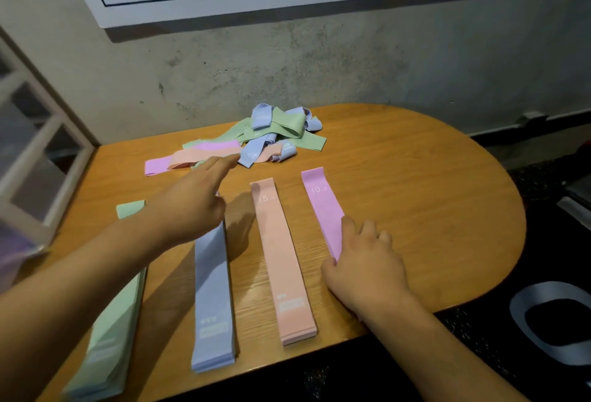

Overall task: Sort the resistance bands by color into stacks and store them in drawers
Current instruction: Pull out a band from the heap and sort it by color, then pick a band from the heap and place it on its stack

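Mid-sort on the desk (415,178): the left hand (195,197), fingers straight, reaches the tangled band pile (275,133), upper centre; the right hand (364,261) presses the pink stack (323,206). Next likely means pinching one band free.

Left hand (192,200) is hovering palm down, arm outstretched, index finger pointing ahead of the other, loosely bent fingers. Right hand (364,261) is lying palm down, fingers slightly bent, thumb splaying left of them.

Right hand (361,261) atop the pink band (323,206)
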